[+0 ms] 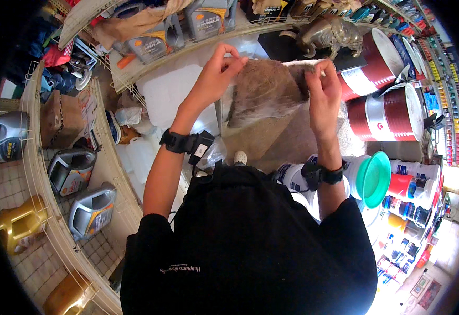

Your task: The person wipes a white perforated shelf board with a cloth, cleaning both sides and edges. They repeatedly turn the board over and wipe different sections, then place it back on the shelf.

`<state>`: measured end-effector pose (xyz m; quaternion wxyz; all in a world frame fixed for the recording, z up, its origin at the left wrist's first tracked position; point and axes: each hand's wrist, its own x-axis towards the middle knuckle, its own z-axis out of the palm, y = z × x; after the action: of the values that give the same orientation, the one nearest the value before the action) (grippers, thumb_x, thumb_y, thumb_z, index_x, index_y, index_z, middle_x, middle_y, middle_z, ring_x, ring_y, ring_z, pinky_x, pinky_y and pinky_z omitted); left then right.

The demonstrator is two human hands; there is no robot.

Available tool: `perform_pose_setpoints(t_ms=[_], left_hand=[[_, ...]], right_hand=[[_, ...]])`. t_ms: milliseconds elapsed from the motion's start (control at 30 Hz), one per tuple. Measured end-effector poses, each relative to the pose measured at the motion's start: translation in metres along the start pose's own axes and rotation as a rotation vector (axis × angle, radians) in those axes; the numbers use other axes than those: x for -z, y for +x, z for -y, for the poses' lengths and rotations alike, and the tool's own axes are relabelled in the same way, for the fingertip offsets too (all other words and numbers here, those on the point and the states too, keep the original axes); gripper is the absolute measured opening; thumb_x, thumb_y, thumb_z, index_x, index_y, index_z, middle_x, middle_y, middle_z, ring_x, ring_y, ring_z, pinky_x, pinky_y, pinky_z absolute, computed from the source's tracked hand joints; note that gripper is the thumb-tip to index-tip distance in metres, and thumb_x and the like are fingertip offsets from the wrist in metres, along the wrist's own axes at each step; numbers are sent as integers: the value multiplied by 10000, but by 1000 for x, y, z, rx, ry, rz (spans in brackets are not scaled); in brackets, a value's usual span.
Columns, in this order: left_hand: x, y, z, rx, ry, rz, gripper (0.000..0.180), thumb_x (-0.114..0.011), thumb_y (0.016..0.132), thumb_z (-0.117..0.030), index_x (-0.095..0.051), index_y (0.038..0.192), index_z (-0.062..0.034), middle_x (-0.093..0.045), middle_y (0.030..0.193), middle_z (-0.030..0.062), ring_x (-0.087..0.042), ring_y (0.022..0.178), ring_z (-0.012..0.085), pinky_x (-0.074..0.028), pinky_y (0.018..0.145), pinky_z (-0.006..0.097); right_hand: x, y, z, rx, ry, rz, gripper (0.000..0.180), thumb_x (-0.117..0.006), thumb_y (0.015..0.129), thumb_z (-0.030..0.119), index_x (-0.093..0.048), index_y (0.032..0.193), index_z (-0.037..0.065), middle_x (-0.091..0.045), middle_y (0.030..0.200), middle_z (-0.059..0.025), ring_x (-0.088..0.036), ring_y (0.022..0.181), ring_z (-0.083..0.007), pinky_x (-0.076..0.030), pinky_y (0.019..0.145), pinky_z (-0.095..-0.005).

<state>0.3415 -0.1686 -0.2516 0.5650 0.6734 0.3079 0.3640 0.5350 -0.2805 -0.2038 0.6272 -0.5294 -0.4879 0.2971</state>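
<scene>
A dirty brown rag [263, 92] hangs spread out in front of me, between my two hands. At its upper left corner, my left hand [213, 76] pinches the edge with thumb and fingertips. My right hand [324, 94] grips the rag's upper right side, its fingers bent closed around the bunched edge. Both arms are stretched forward, with a dark strap on each wrist. A small black box sits beside the left strap.
Wire shelves on the left hold oil jugs [94, 210] and a cardboard box [61, 119]. More jugs [211, 18] line the shelf ahead. A bronze bull figure [329, 35], red-brown drums [387, 114], white buckets and a green round lid [376, 180] stand to the right.
</scene>
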Motion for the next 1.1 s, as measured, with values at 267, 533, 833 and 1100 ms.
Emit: perform_pose_setpoints(t_ms=[267,533,833,1100], left_hand=[[-1,1,1,-73,85,191,291,-586,909,-87,-478,1179,-88,-499,773,-36,-434,723,41,-364,638,200],[11,4,10,-66,-13,57,180,-566,936,-155,-457,1056,-76,-506,761,-10,-461,720,65,-383,644,222],[12,26,15,-149,-10,24,278,-467,990,-236,-458,1223,-86,-504,1106,27,-536,835,92,-439,785,246],[18,33,11,-77,78,64,254,-458,989,-260,-508,1178,-98,-547,852,7,-501,775,103,-420,728,230]], right_hand=[[0,64,57,356,-196,159,192,-564,886,-31,-439,985,76,-496,760,57,-457,741,-16,-352,618,-163],[52,104,109,729,-458,-204,217,-609,886,7,-528,1086,35,-649,945,-53,-586,848,-73,-447,734,-174],[40,66,179,682,-455,222,398,-516,861,-91,-491,1242,22,-613,1112,-103,-605,998,-185,-501,871,-274],[40,59,174,465,-348,-65,329,-571,887,10,-564,1216,24,-644,1065,-97,-619,979,-164,-474,869,-281]])
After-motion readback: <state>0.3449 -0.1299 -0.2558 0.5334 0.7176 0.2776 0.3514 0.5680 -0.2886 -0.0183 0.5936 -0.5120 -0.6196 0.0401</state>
